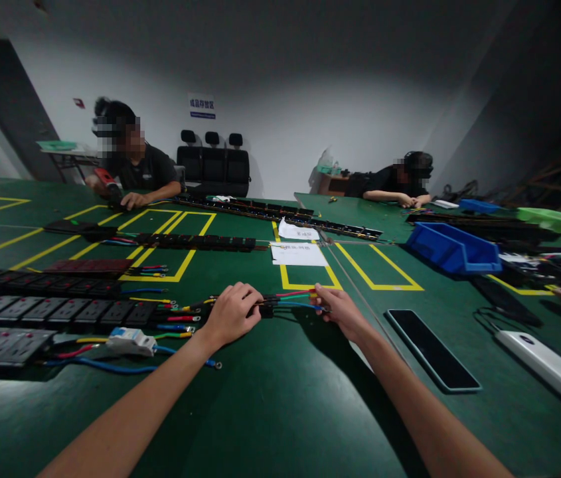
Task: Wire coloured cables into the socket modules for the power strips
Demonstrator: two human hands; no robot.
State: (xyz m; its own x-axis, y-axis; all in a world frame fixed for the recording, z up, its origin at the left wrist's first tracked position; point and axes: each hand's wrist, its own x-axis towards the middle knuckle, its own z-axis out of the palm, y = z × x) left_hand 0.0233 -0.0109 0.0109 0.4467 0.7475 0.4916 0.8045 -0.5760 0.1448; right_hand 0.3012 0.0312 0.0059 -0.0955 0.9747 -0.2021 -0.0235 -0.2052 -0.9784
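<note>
My left hand (234,311) is closed over a black part with dark wires on the green table; its fingers hide most of that part. Red, green and blue wires (293,305) run from it to the right. Pinched at the ends of these wires is my right hand (338,309), with its fingertips closed. To the left lie several black and grey power strips (61,311), their coloured leads tipped with ring terminals. Near my left wrist, a small white breaker-like block (132,342) sits on some leads.
A phone (432,350) and a white elongated device (549,372) lie at the right. Beyond them stands a blue bin (452,247). Paper sheets (299,253) and long black strips (280,216) lie farther back. One co-worker holds a red power tool (107,182); another leans at far right.
</note>
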